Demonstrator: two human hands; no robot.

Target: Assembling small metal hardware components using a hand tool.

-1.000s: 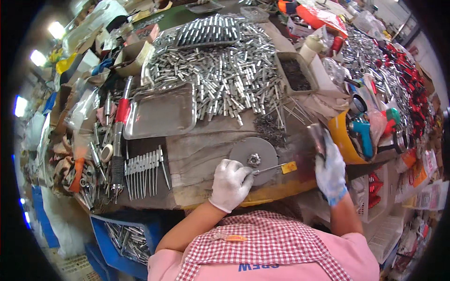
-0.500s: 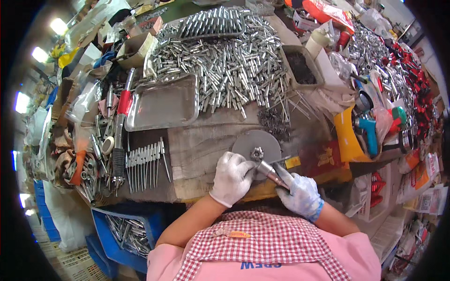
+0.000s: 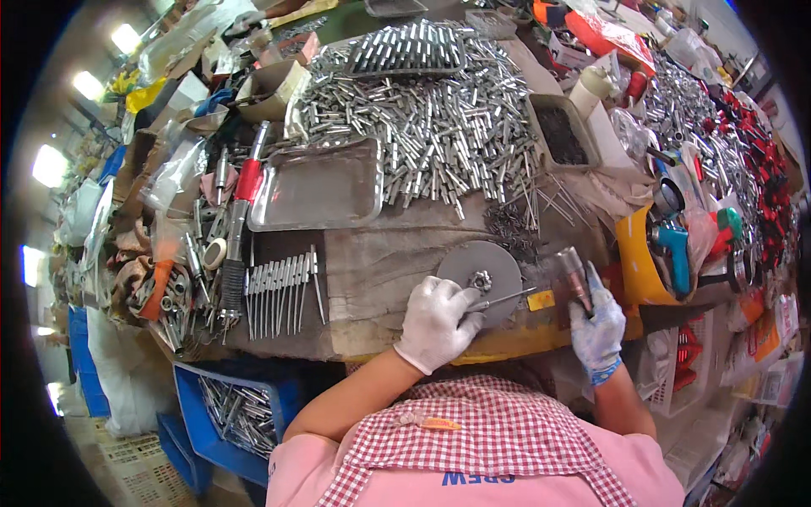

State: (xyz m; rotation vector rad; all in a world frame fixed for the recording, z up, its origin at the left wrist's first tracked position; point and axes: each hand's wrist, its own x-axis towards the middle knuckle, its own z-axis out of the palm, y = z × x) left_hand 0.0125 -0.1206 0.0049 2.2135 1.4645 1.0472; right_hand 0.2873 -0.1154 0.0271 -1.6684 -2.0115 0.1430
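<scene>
While your left hand (image 3: 439, 325) pinches a thin metal rod (image 3: 508, 298), fingers closed, over the grey disc (image 3: 501, 264) on the table (image 3: 372, 270), your right hand (image 3: 599, 329) is wrapped around a metal cylinder (image 3: 576, 277), tilted and apart from the rod, right of the disc. The step in hand is judged to be working the rod with the cylinder. The next move probably calls for a steady left grip and the cylinder brought to the rod, clear of your fingertips.
</scene>
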